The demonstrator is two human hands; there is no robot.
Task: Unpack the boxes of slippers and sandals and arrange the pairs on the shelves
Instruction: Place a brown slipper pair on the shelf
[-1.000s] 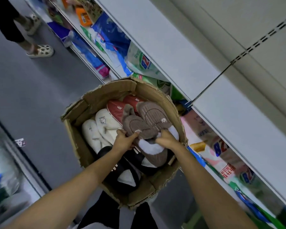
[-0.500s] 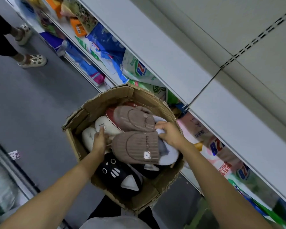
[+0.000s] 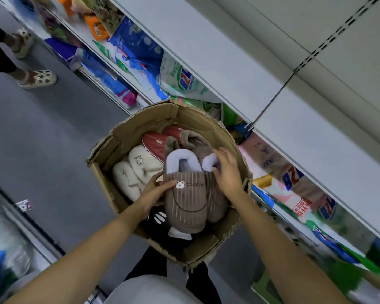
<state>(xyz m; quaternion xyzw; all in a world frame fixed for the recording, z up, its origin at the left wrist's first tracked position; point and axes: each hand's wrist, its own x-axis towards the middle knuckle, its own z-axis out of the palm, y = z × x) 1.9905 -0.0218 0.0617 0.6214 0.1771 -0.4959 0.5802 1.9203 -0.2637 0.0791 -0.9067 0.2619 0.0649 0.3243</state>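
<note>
Over the open cardboard box on the grey aisle floor, both hands close on a brown striped slipper pair that sits on top of the other footwear: the left hand is clamped on the near slipper's left edge beside its bear patch, and the right hand is folded over the fleece collar of the second slipper, which lies touching the first on its right. The pair's long axis runs from the collars at the far side toward the toes nearest the person, so it lies squarely between the hands; the white shelf stands to the right, nearer the right hand. Cream slippers, red ones and a black pair remain in the box. Half a second ago the brown slippers lay crosswise; now they are turned lengthwise and side by side, probably ready to lift out
</note>
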